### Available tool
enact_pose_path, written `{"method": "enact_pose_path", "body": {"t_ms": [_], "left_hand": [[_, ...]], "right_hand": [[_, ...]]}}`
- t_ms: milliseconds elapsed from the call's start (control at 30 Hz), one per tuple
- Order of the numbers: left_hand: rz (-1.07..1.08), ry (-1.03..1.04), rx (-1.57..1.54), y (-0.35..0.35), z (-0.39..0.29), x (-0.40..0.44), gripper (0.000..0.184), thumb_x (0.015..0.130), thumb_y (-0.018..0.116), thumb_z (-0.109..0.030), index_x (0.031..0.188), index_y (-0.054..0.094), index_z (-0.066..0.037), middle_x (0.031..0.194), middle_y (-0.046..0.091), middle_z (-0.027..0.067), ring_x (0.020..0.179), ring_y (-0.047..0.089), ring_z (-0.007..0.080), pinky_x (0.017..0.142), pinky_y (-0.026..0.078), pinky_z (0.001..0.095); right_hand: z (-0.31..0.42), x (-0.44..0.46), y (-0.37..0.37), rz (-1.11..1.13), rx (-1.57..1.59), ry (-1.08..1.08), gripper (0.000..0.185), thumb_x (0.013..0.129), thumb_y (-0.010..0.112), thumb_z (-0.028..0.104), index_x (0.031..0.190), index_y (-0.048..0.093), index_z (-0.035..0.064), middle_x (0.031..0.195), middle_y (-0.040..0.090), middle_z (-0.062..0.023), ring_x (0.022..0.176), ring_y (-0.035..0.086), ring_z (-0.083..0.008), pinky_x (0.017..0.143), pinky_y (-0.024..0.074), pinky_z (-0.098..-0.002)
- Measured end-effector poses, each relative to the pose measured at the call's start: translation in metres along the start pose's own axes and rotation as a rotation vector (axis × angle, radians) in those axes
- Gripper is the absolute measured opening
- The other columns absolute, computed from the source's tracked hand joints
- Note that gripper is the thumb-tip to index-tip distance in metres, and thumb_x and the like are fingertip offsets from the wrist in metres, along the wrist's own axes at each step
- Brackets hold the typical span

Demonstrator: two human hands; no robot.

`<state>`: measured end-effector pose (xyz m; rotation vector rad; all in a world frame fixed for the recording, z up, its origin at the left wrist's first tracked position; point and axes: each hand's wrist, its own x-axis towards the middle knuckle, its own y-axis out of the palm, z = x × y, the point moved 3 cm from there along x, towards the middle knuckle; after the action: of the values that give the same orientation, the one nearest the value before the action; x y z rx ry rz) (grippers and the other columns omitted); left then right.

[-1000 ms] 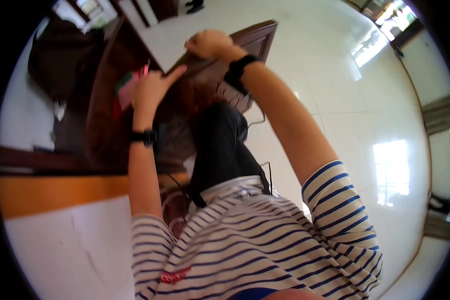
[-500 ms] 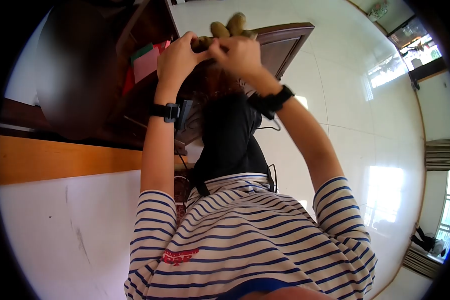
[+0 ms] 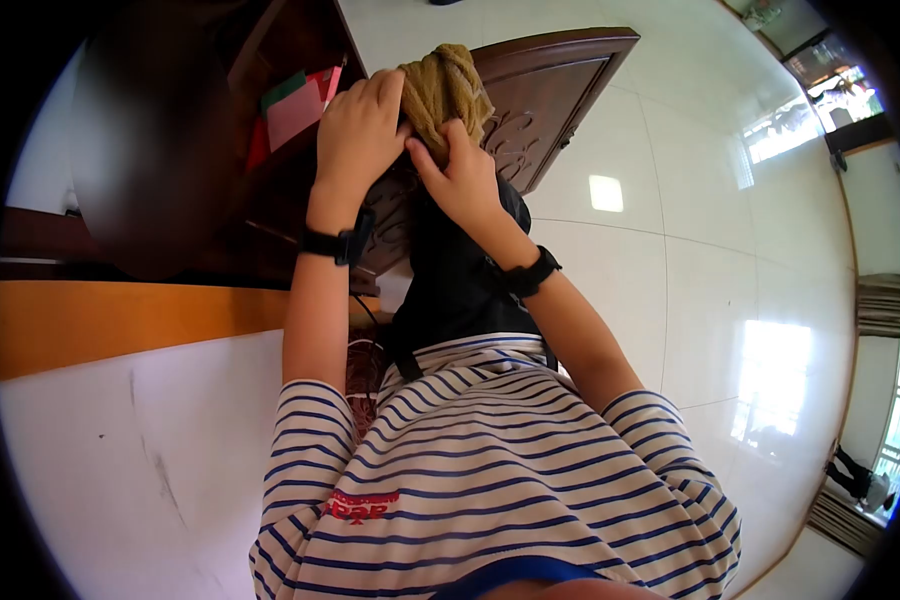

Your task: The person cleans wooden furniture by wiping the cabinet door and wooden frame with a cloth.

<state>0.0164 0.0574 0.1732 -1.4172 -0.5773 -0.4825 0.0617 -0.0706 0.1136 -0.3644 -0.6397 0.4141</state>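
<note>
A crumpled olive-brown cloth point(image 3: 448, 90) is bunched up between my two hands, in front of a dark carved wooden panel point(image 3: 550, 95). My left hand point(image 3: 363, 125) has its fingers closed on the cloth's left edge. From below and to the right, my right hand point(image 3: 460, 175) pinches the lower part of the cloth between thumb and fingers. The thumbs of both hands are close together. A black strap with a small device sits on each wrist.
Pink, red and green papers point(image 3: 295, 112) lie in a dark wooden compartment at the upper left. An orange-brown wooden edge point(image 3: 140, 322) runs along the left. Glossy floor tiles point(image 3: 695, 240) extend rightward. A person point(image 3: 870, 487) shows at the far right.
The cloth has come into view and is now raised between both hands. My right hand has left the panel's top edge and moved down and left to the cloth.
</note>
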Motion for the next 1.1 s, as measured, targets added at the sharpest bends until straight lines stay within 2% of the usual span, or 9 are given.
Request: {"method": "enact_pose_path", "body": {"t_ms": [200,300,400,467,600,833,900,1033,1100], "left_hand": [[-0.054,0.022,0.058,-0.01,-0.02,-0.023,0.04,0.079,0.066,-0.009,0.117,0.054,-0.001,0.129,0.057,0.0138,0.123,0.051,0.0314,0.101,0.042,0.0432],[-0.003,-0.159,-0.023,-0.018,-0.046,-0.058,0.05,0.089,0.059,-0.012,0.136,0.047,-0.002,0.145,0.044,0.0172,0.139,0.034,0.0329,0.114,0.026,0.0511],[-0.034,-0.294,-0.168,-0.013,-0.061,-0.095,0.053,0.096,0.055,-0.023,0.141,0.041,0.0,0.146,0.042,0.0195,0.138,0.037,0.0332,0.113,0.028,0.0478],[0.113,-0.822,-1.019,-0.005,-0.065,-0.115,0.057,0.101,0.048,-0.033,0.145,0.035,0.002,0.147,0.041,0.0191,0.137,0.038,0.0305,0.112,0.029,0.0384],[-0.042,-0.984,-1.793,0.011,-0.051,-0.119,0.064,0.099,0.054,-0.041,0.145,0.036,-0.001,0.138,0.049,0.0113,0.124,0.048,0.0198,0.104,0.037,0.031],[0.328,-1.113,-1.526,-0.013,-0.053,-0.093,0.056,0.097,0.058,-0.039,0.137,0.046,-0.001,0.127,0.056,0.008,0.118,0.05,0.0139,0.099,0.039,0.0269],[0.304,-1.092,-1.493,-0.014,-0.055,-0.097,0.057,0.097,0.057,-0.04,0.137,0.046,0.0,0.129,0.056,0.0084,0.119,0.05,0.0148,0.1,0.039,0.0276],[0.365,-0.996,-1.326,-0.016,-0.062,-0.101,0.057,0.1,0.052,-0.041,0.136,0.046,0.002,0.129,0.057,0.0165,0.121,0.053,0.0237,0.102,0.039,0.0327],[0.512,-0.747,-1.087,-0.02,-0.074,-0.105,0.049,0.1,0.052,-0.037,0.127,0.051,0.004,0.109,0.064,0.0256,0.105,0.062,0.0359,0.089,0.047,0.0388]], "right_hand": [[0.003,-0.023,-0.018,0.05,-0.061,0.025,0.03,0.077,0.067,0.011,0.101,0.051,0.0033,0.085,0.062,-0.0212,0.078,0.062,-0.0424,0.065,0.0496,-0.047],[0.007,-0.04,-0.026,0.13,-0.008,0.049,0.032,0.076,0.066,0.009,0.104,0.051,0.0033,0.089,0.063,-0.0216,0.08,0.061,-0.0428,0.067,0.0496,-0.0469],[0.013,-0.044,-0.026,0.128,0.082,0.054,0.032,0.077,0.065,0.009,0.105,0.051,0.0028,0.09,0.062,-0.0226,0.079,0.061,-0.0433,0.065,0.0494,-0.0464],[0.019,-0.049,-0.026,0.137,0.126,0.064,0.032,0.077,0.065,0.009,0.106,0.051,0.0025,0.09,0.062,-0.0231,0.079,0.061,-0.0435,0.065,0.0492,-0.0462],[0.04,-0.057,-0.022,0.225,0.105,0.045,0.033,0.079,0.065,0.01,0.107,0.05,0.0012,0.09,0.061,-0.0241,0.078,0.061,-0.0436,0.062,0.0494,-0.0461],[0.052,-0.054,-0.06,0.481,0.14,0.031,0.042,0.081,0.067,0.021,0.115,0.052,0.0006,0.085,0.066,-0.0136,0.074,0.066,-0.0334,0.063,0.0525,-0.0392],[0.038,-0.037,-0.081,0.079,-0.115,-0.01,0.043,0.084,0.066,0.023,0.119,0.054,0.0013,0.092,0.066,-0.0158,0.084,0.067,-0.0305,0.071,0.0529,-0.0392],[0.006,0.0,-0.085,-0.165,-0.171,-0.226,0.046,0.085,0.067,0.025,0.122,0.054,0.0026,0.098,0.066,-0.0189,0.09,0.065,-0.0321,0.078,0.0518,-0.0407],[-0.005,0.01,-0.07,0.251,0.001,0.153,0.044,0.085,0.068,0.024,0.121,0.056,0.0015,0.1,0.066,-0.0215,0.089,0.065,-0.0338,0.079,0.0511,-0.0406]]}}
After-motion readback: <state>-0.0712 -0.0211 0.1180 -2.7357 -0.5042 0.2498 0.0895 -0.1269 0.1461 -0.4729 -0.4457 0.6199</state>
